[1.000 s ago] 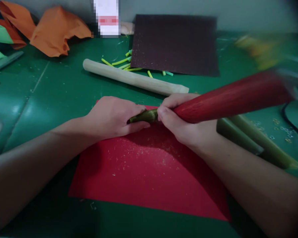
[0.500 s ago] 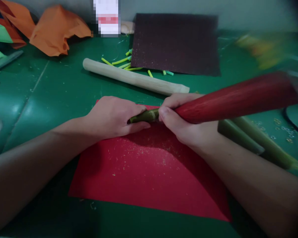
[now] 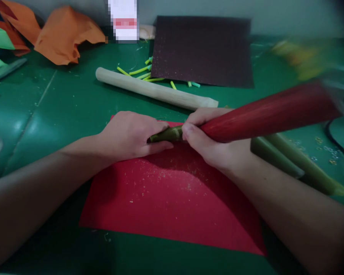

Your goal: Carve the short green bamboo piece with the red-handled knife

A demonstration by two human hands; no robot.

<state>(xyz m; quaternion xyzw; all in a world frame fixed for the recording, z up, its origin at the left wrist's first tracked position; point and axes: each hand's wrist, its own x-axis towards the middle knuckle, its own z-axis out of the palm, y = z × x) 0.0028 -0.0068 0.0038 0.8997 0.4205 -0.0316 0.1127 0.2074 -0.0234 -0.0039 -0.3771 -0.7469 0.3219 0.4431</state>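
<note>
A short green bamboo stick with a pale node ring lies over the red sheet. My left hand is closed around its left end, thumb and finger on either side. My right hand grips a tool by its thick red handle, which slants up to the right and widens toward its blurred far end. The right fingertips press against the bamboo. The tool's working tip is hidden in that hand. Fine pale shavings are scattered on the red sheet below both hands.
A pale wooden rod lies behind the hands on the green table. Beyond it are a dark sheet and several yellow-green tube pieces. Crumpled orange paper sits back left; green bamboo pieces lie right.
The red handle has shifted slightly to the left along its slant, its far end moving most. My left hand and the bamboo stay in place.
</note>
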